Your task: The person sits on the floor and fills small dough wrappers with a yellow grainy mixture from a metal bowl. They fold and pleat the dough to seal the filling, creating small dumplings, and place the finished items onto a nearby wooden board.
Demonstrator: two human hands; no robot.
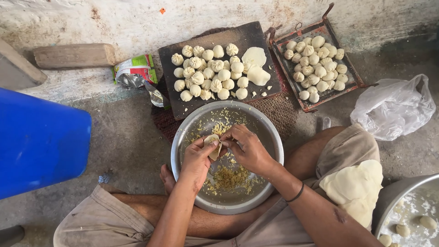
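Over the steel bowl (pixel 187 137) of minced filling, the left hand (pixel 197 158) cupped a dumpling wrapper (pixel 213 145) while the right hand (pixel 249 147) pinched its edge shut; small, even pleats and firm fingertip pressure would best keep the filling from leaking.

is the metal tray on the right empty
No, the metal tray is filled with rows of shaped dumplings.
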